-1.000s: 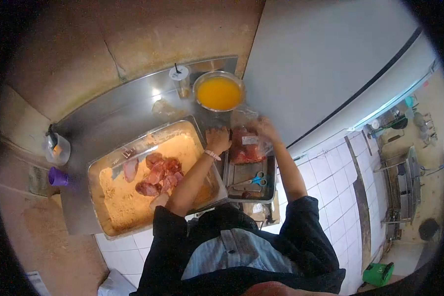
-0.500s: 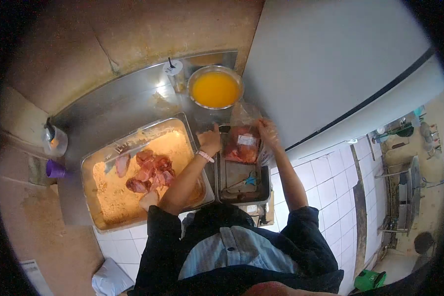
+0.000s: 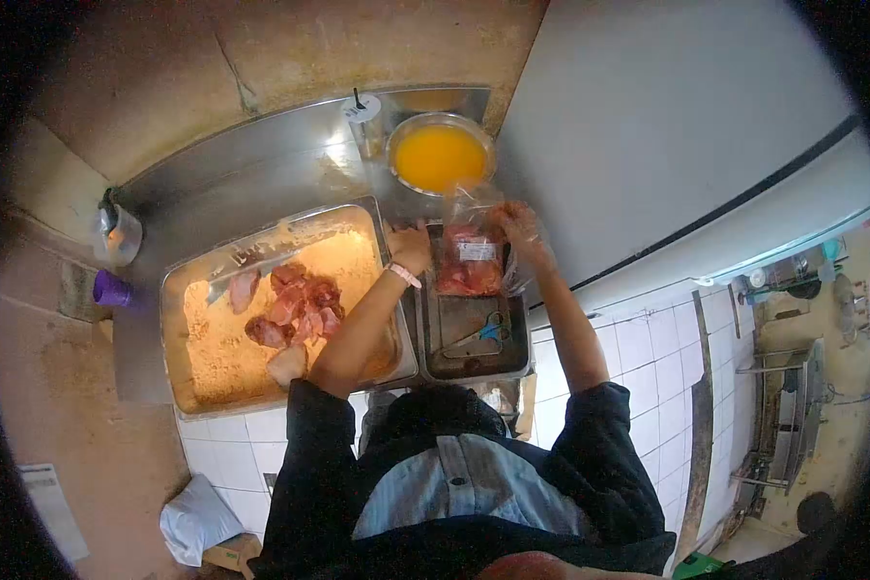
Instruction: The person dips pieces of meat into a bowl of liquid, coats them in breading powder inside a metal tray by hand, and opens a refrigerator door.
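Observation:
My right hand is closed on the top of a clear plastic bag. Red raw meat and a white label show in the bag, which stands over the far part of a dark metal pan. Close to the bag, my left hand holds nothing that I can see. Its fingers are apart, beside the pan's far left corner. Under my left forearm, a large steel tray holds orange-tan powder with pieces of raw meat lying on it.
Behind the pan stands a steel bowl of yellow-orange liquid, beside a clear container. Blue-handled scissors lie in the pan. A purple cup is at the left. A large grey-white panel rises at the right.
My right hand has moved slightly up and left over the bag, and its fingers have curled at the bag's top. My left hand stays near the pan's corner. The view has shifted a little.

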A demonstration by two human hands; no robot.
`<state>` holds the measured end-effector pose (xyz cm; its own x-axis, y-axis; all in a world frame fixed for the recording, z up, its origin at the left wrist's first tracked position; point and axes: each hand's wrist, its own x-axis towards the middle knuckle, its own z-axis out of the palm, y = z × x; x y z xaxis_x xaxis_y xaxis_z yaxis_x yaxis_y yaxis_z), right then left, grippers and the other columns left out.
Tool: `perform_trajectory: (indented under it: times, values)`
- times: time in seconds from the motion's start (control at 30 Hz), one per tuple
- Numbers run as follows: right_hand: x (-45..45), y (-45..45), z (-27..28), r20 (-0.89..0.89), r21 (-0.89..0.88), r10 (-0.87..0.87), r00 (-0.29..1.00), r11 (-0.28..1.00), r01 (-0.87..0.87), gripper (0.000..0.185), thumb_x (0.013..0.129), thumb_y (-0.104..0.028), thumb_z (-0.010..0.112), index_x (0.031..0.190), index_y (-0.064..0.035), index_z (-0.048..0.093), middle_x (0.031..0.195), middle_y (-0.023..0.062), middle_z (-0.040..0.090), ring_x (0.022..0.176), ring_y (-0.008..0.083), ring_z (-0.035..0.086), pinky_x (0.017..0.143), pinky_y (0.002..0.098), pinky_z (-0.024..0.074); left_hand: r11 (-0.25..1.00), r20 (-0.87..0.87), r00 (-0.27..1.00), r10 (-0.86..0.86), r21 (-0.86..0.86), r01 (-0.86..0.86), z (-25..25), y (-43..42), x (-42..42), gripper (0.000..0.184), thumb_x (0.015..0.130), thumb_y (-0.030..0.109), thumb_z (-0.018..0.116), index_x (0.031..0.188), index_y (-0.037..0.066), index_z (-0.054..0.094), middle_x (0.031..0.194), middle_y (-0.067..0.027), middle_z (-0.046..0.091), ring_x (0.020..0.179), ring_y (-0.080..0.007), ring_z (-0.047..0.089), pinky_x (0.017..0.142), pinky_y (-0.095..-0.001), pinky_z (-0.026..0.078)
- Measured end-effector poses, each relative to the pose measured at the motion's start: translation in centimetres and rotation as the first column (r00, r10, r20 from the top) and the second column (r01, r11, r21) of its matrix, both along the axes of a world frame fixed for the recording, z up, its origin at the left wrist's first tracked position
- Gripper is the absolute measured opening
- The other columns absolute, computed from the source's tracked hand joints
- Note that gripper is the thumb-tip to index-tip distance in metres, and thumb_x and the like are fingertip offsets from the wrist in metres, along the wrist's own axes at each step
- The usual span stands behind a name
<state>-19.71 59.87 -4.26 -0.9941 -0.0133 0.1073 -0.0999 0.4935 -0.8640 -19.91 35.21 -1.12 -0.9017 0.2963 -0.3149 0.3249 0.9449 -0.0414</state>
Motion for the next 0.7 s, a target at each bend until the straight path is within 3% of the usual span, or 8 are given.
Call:
perform_trajectory:
  times: [0.17, 0.23, 0.3, 0.4, 0.47, 0.57, 0.63, 0.7]
  values:
    - [-1.5, -0.9, -0.6, -0.022, -0.033, -0.064, 0.998, 0.997, 0.063, 0.025, 0.091, -0.024, 0.059, 0.099, -0.0008, 0.063, 0.087, 0.0052, 0.064, 0.077, 0.0132, 0.061, 0.068, 0.0289, 0.0502, 0.996, -0.061, 0.998, -0.014, -0.09, 0.008, -1.4, -0.6, -2.7, 0.081, 0.075, 0.04, 0.067, 0.14, 0.002, 0.037, 0.117, -0.018, 0.064, 0.119, -0.0359, 0.053, 0.111, -0.0559, 0.014]
    - [-0.3, -1.8, 0.9, -0.078, -0.041, -0.067, 0.995, 0.997, 0.064, 0.026, 0.091, -0.025, 0.06, 0.101, -0.0011, 0.063, 0.09, 0.0058, 0.065, 0.08, 0.0139, 0.062, 0.071, 0.0296, 0.0513, 1.0, -0.177, 0.984, -0.015, 0.022, 0.02, -2.4, -0.7, -2.3, 0.046, 0.091, 0.019, 0.047, 0.135, 0.005, 0.045, 0.112, -0.0166, 0.067, 0.118, -0.0399, 0.054, 0.11, -0.0581, 0.009]
    - [0.7, -2.4, 1.4, -0.167, -0.066, -0.051, 0.985, 0.997, 0.04, 0.028, 0.091, -0.026, 0.06, 0.103, -0.0013, 0.062, 0.092, 0.0062, 0.065, 0.081, 0.0144, 0.062, 0.072, 0.03, 0.0519, 0.992, -0.265, 0.961, -0.079, -0.119, 0.048, -3.1, -0.9, -2.0, 0.049, 0.091, 0.019, 0.046, 0.138, 0.006, 0.042, 0.111, -0.015, 0.067, 0.117, -0.039, 0.055, 0.11, -0.0581, 0.009]
    - [1.2, -3.1, 2.2, 0.129, -0.266, 0.042, 0.991, 0.964, -0.006, 0.032, 0.09, -0.026, 0.061, 0.111, -0.0018, 0.06, 0.095, 0.0065, 0.066, 0.086, 0.0162, 0.063, 0.075, 0.0306, 0.052, 0.992, -0.117, 0.992, -0.056, -0.121, 0.042, -1.5, -1.1, -1.3, 0.052, 0.091, 0.019, 0.046, 0.14, 0.007, 0.039, 0.117, -0.0141, 0.065, 0.124, -0.0372, 0.049, 0.111, -0.0592, 0.006]
    - [3.6, -5.0, 6.8, 0.075, -0.388, -0.024, 0.997, 0.92, 0.051, 0.036, 0.091, -0.026, 0.061, 0.118, -0.003, 0.057, 0.096, 0.0065, 0.066, 0.088, 0.0174, 0.063, 0.075, 0.032, 0.0518, 0.992, -0.212, 0.974, -0.085, -0.106, 0.064, -0.4, -1.7, 0.3, 0.053, 0.09, 0.022, 0.05, 0.14, 0.008, 0.039, 0.117, -0.0139, 0.065, 0.126, -0.0365, 0.046, 0.111, -0.059, 0.005]
    - [3.9, -5.7, 6.6, -0.226, -0.116, -0.313, 0.923, 0.949, 0.294, 0.042, 0.091, -0.029, 0.061, 0.123, -0.0033, 0.053, 0.096, 0.006, 0.066, 0.087, 0.0193, 0.063, 0.075, 0.0329, 0.0519, 0.984, -0.277, 0.948, -0.154, -0.129, 0.122, 4.3, -4.1, 3.5, 0.063, 0.084, 0.032, 0.063, 0.138, 0.01, 0.041, 0.123, -0.0139, 0.06, 0.127, -0.0353, 0.043, 0.112, -0.0581, 0.008]
    - [5.5, -8.4, 9.0, -0.149, -0.306, -0.365, 0.919, 0.901, 0.308, 0.048, 0.091, -0.03, 0.061, 0.129, -0.003, 0.048, 0.106, 0.0088, 0.063, 0.093, 0.0199, 0.061, 0.079, 0.0334, 0.0509, 0.842, -0.563, 0.822, -0.084, 0.401, 0.36, 5.0, -6.9, 5.5, 0.075, 0.075, 0.041, 0.072, 0.137, 0.01, 0.042, 0.129, -0.0139, 0.052, 0.122, -0.0358, 0.044, 0.111, -0.0547, 0.017]
    - [7.9, -12.4, 12.1, -0.056, -0.491, -0.416, 0.908, 0.803, 0.338, 0.055, 0.091, -0.032, 0.061, 0.135, -0.0028, 0.043, 0.115, 0.0117, 0.06, 0.099, 0.0206, 0.06, 0.082, 0.034, 0.0499, 0.703, -0.501, 0.855, -0.133, 0.56, 0.437, 6.8, -9.5, 8.5, 0.077, 0.072, 0.044, 0.074, 0.134, 0.01, 0.043, 0.131, -0.0133, 0.049, 0.122, -0.0348, 0.043, 0.108, -0.0522, 0.023]
